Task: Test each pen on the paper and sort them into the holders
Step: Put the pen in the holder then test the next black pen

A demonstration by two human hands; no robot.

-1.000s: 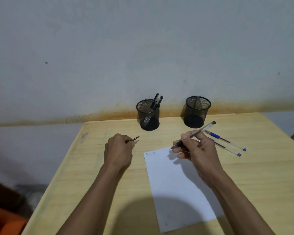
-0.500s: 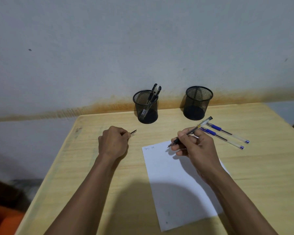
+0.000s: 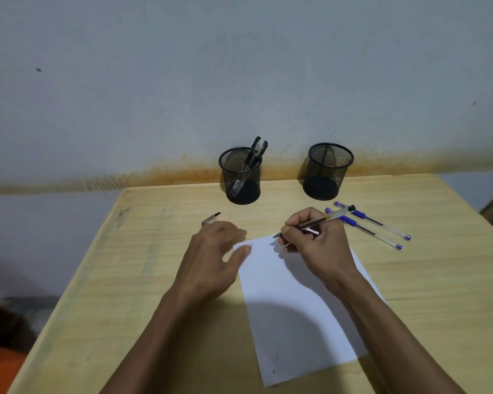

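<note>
Since half a second ago the left hand has opened: it was a fist holding a black pen cap, and now its fingers are spread and relaxed, the thumb reaching the top left corner of the sheet of paper. The pen cap now lies on the wooden table just beyond the fingertips, apart from the hand. The right hand keeps its writing grip on the black pen, pinched between thumb and fingers, and the nib has come down to the top edge of the paper, where before it hung a little above the sheet. A small earlier scribble sits near the paper's top left corner.

At the back of the table stand two black mesh holders, well apart from each other. The left holder contains black pens leaning to the right, their capped ends sticking out over the rim; their exact number is hard to tell. The right holder shows only its dark base through the mesh. Two blue capped pens lie side by side on the table, just right of the right hand and in front of the right holder.
</note>
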